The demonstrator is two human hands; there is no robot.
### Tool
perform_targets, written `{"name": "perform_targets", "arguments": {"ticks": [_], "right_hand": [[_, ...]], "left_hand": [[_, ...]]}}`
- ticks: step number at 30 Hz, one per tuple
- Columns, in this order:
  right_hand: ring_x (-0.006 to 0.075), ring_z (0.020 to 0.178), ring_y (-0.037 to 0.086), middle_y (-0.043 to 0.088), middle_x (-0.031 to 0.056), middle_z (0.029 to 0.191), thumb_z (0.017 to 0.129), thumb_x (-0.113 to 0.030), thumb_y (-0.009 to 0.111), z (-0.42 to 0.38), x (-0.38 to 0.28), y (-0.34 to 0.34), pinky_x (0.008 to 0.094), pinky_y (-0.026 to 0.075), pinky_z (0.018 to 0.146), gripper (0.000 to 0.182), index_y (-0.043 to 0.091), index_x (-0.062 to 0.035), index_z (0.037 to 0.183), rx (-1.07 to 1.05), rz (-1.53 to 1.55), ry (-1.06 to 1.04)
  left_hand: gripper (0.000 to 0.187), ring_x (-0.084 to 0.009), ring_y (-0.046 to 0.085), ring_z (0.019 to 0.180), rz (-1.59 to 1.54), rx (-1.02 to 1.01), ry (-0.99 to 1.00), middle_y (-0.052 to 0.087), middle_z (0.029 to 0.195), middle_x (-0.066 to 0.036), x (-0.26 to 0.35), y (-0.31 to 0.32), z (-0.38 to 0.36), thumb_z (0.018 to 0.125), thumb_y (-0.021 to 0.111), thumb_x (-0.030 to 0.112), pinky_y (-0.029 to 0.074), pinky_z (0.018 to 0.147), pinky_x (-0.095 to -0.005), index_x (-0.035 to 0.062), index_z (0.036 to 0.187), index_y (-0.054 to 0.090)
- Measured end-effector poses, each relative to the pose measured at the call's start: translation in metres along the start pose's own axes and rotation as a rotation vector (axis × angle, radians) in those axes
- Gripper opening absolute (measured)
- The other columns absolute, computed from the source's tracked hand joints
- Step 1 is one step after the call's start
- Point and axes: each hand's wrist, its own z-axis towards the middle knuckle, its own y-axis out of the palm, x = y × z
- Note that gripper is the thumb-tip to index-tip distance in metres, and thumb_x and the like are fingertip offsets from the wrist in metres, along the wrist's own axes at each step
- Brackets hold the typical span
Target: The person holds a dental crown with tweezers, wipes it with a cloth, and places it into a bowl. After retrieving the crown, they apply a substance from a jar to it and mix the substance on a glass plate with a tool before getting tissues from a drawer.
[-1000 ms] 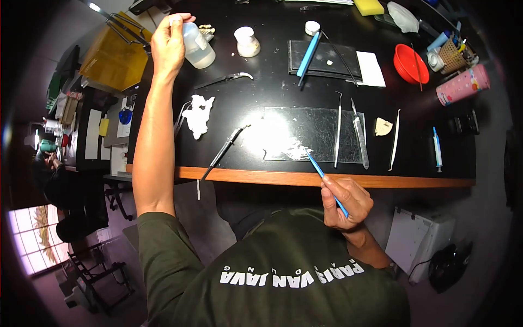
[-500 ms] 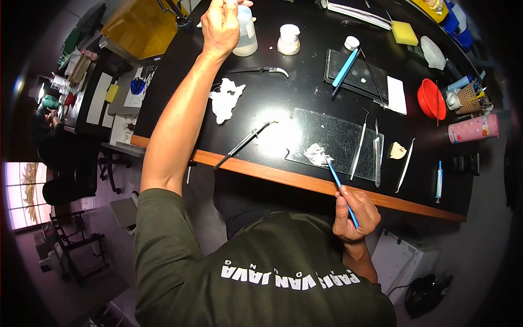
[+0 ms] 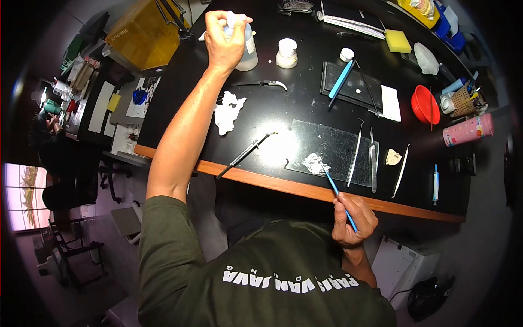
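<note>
At the back left of the black table, my left hand (image 3: 226,43) has its fingers closed round the cap of a translucent bottle (image 3: 249,56) that stands upright. My right hand (image 3: 354,219) grips a thin blue-handled tool (image 3: 340,197) near the front edge. The tool's tip touches white paste (image 3: 314,163) spread on a clear glass plate (image 3: 332,140). Two slim metal instruments lie on the plate's right part. A white jar (image 3: 286,54) stands right of the bottle, and crumpled white tissue (image 3: 227,111) lies nearer the front.
Black-handled tweezers (image 3: 239,159) lie left of the plate. Behind it are a dark slab (image 3: 359,87) and blue tweezers (image 3: 342,79). To the right are a red bowl (image 3: 425,104), a pink bottle (image 3: 468,130) and a syringe (image 3: 435,184). A person (image 3: 49,131) sits far left.
The camera view has shifted, so the table's items appear slightly lower. My left hand remains at the bottle's cap, with more of its fingers in view. The blue tool's tip stays at the paste.
</note>
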Motion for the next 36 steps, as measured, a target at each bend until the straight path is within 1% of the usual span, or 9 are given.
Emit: {"name": "perform_targets", "arguments": {"ticks": [1, 4, 6, 12, 16, 21, 25, 32, 36], "right_hand": [[0.0252, 0.069, 0.073, 0.073, 0.0147, 0.081, 0.089, 0.004, 0.074, 0.0, 0.0, 0.0, 0.033, 0.057, 0.064, 0.023, 0.077, 0.0045, 0.111, 0.003, 0.004, 0.002], [0.0252, 0.069, 0.073, 0.073, 0.0146, 0.081, 0.089, 0.004, 0.074, 0.001, -0.001, 0.001, 0.0329, 0.057, 0.064, 0.022, 0.078, 0.0043, 0.111, 0.008, 0.017, 0.005], [0.025, 0.069, 0.073, 0.073, 0.0144, 0.08, 0.089, 0.004, 0.074, 0.001, -0.001, 0.001, 0.0327, 0.057, 0.064, 0.022, 0.078, 0.0043, 0.11, 0.018, 0.018, 0.012], [0.0244, 0.066, 0.072, 0.072, 0.015, 0.079, 0.088, 0.004, 0.074, 0.002, -0.003, 0.0, 0.0319, 0.055, 0.061, 0.019, 0.078, 0.0043, 0.107, 0.007, 0.016, 0.025], [0.0248, 0.067, 0.072, 0.074, 0.0157, 0.081, 0.088, 0.004, 0.074, 0.002, -0.004, 0.0, 0.0321, 0.055, 0.061, 0.018, 0.078, 0.0045, 0.106, 0.022, 0.02, 0.029], [0.026, 0.069, 0.073, 0.074, 0.0165, 0.083, 0.088, 0.004, 0.075, 0.003, -0.005, 0.0, 0.0327, 0.056, 0.063, 0.018, 0.078, 0.0045, 0.105, 0.009, 0.013, 0.026], [0.0266, 0.07, 0.074, 0.075, 0.0168, 0.083, 0.088, 0.004, 0.075, 0.003, -0.003, 0.0, 0.0329, 0.057, 0.063, 0.018, 0.077, 0.0042, 0.105, 0.016, 0.029, 0.027], [0.0266, 0.069, 0.074, 0.075, 0.0165, 0.083, 0.087, 0.003, 0.075, 0.003, -0.004, 0.0, 0.0327, 0.057, 0.064, 0.019, 0.077, 0.0037, 0.106, 0.019, 0.026, 0.017], [0.0266, 0.071, 0.074, 0.074, 0.0163, 0.082, 0.089, 0.004, 0.073, 0.002, -0.004, 0.001, 0.0331, 0.057, 0.065, 0.017, 0.077, 0.0048, 0.105, 0.022, 0.027, 0.033]], "left_hand": [[0.04, -0.0225, 0.076, 0.075, -0.065, 0.049, -0.004, 0.076, 0.087, -0.017, -0.008, 0.004, 0.004, 0.1, 0.075, 0.014, 0.061, 0.07, -0.0369, 0.0041, 0.114, 0.039], [0.038, -0.0233, 0.076, 0.071, 0.098, 0.076, 0.14, 0.076, 0.086, -0.016, -0.002, 0.007, 0.006, 0.102, 0.071, 0.016, 0.06, 0.067, -0.0371, 0.0034, 0.117, 0.038], [0.028, -0.024, 0.075, 0.071, -0.076, -0.024, -0.005, 0.077, 0.087, -0.017, 0.004, -0.002, 0.003, 0.106, 0.059, 0.016, 0.06, 0.066, -0.037, 0.0025, 0.12, 0.038], [0.03, -0.024, 0.076, 0.075, 0.131, 0.065, 0.122, 0.077, 0.095, -0.017, -0.008, 0.006, 0.003, 0.106, 0.061, 0.015, 0.062, 0.069, -0.037, 0.0047, 0.12, 0.037], [0.031, -0.0239, 0.075, 0.075, -0.168, -0.044, -0.08, 0.076, 0.095, -0.017, -0.002, -0.002, 0.002, 0.109, 0.058, 0.022, 0.062, 0.069, -0.0368, 0.0049, 0.123, 0.037], [0.021, -0.0236, 0.075, 0.074, 0.0, 0.047, -0.023, 0.076, 0.096, -0.017, 0.002, 0.006, 0.0, 0.109, 0.053, 0.018, 0.061, 0.07, -0.0362, 0.0037, 0.12, 0.042], [0.022, -0.0235, 0.075, 0.074, -0.106, -0.045, -0.086, 0.077, 0.094, -0.017, 0.01, -0.002, 0.003, 0.107, 0.056, 0.015, 0.06, 0.069, -0.0376, 0.0058, 0.117, 0.038], [0.022, -0.0247, 0.075, 0.076, 0.062, 0.019, 0.062, 0.076, 0.093, -0.018, -0.001, 0.004, 0.002, 0.108, 0.058, 0.013, 0.061, 0.071, -0.038, 0.0059, 0.113, 0.038], [0.026, -0.0212, 0.07, 0.091, -0.112, -0.073, -0.207, 0.077, 0.102, -0.016, 0.014, -0.003, 0.003, 0.109, 0.062, 0.017, 0.056, 0.086, -0.0364, 0.0067, 0.115, 0.039]]}}
